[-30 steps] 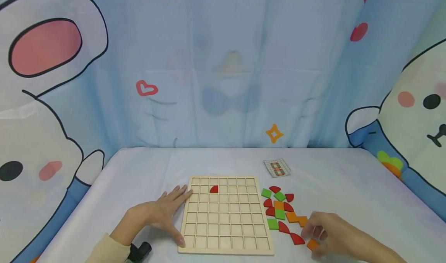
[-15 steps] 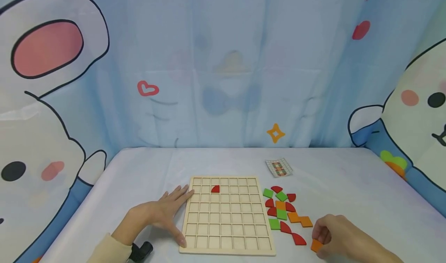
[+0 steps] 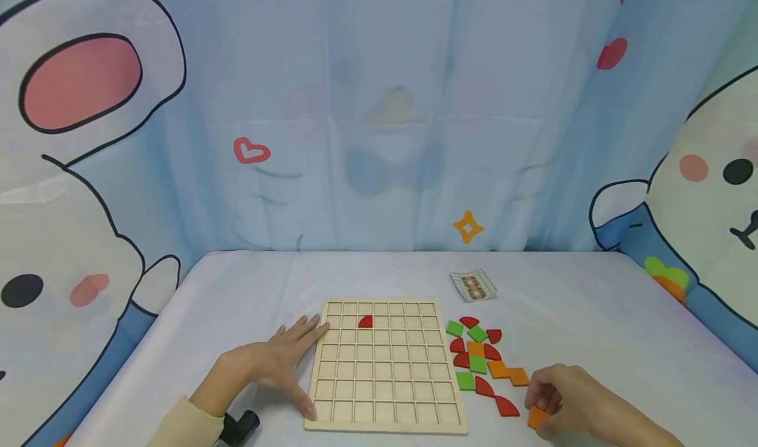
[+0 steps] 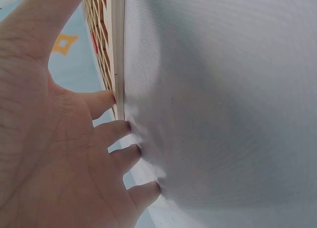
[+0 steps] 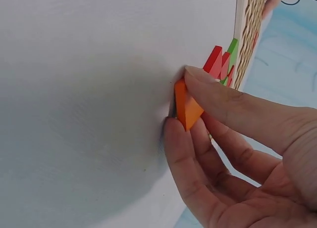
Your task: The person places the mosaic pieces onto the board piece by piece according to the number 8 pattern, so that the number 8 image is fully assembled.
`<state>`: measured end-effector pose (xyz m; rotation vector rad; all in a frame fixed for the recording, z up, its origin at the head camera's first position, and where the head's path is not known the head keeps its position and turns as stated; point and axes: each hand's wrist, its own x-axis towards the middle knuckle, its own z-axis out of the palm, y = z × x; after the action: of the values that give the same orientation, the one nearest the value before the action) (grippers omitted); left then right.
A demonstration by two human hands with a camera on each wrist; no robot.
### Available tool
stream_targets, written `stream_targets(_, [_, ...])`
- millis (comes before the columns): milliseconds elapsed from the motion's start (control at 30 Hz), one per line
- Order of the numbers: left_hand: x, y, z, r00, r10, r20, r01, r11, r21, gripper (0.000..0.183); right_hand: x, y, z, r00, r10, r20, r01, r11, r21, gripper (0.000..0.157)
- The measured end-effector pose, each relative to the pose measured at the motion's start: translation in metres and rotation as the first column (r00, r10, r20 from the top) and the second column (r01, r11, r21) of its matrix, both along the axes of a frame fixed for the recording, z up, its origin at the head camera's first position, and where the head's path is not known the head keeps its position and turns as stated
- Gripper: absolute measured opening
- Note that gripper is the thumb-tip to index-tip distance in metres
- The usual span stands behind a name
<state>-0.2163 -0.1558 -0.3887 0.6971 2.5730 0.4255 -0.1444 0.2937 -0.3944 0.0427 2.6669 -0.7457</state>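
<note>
A wooden grid board lies on the white table, with one red quarter-circle tile in a cell of its second row. My left hand rests along the board's left edge, fingers spread and fairly straight, thumb at the near corner. At the lower right, my right hand pinches an orange square tile between thumb and fingers, low over the cloth and tilted in the right wrist view. Several red, green and orange tiles lie in a loose cluster between the board and this hand.
A small printed pattern card lies beyond the tiles. Near my left forearm sits a black object. A blue cartoon curtain hangs behind the table.
My right hand's thumb and fingers have closed in on the orange square tile, which has shifted slightly. Another orange tile beside it now shows uncovered. The left hand stays on the board.
</note>
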Motion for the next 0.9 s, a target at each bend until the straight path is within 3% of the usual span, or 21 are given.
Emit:
stream_targets(100, [0.0,0.0,0.0,1.0,0.001,-0.002,-0.001,1.0,0.002,0.132,0.0,0.001,0.0,1.0,0.007,-0.016,-0.007,1.0,-0.005,0.028])
stream_targets(233, [0.0,0.0,-0.001,1.0,-0.001,-0.002,0.001,1.0,0.013,0.131,0.0,0.006,0.0,0.995,0.079,-0.058,-0.082,0.995,-0.06,0.028])
stream_targets(367, [0.0,0.0,-0.001,1.0,-0.001,-0.007,0.001,1.0,0.013,0.131,0.0,0.013,0.002,0.978,0.174,-0.117,-0.188,0.976,-0.113,0.025])
stream_targets(500, [0.0,0.0,-0.002,1.0,0.005,-0.01,-0.005,1.0,0.011,0.132,-0.005,0.013,0.008,0.96,0.216,-0.178,-0.237,0.965,-0.11,0.022])
stream_targets(767, [0.0,-0.001,-0.003,1.0,-0.002,-0.001,0.002,1.0,0.012,0.132,-0.026,-0.007,0.024,0.909,0.282,-0.307,-0.317,0.946,-0.071,0.021])
stream_targets(900, [-0.001,0.0,-0.003,1.0,0.003,-0.005,-0.003,1.0,0.001,0.132,-0.04,-0.033,0.034,0.858,0.344,-0.381,-0.402,0.912,-0.082,0.021])
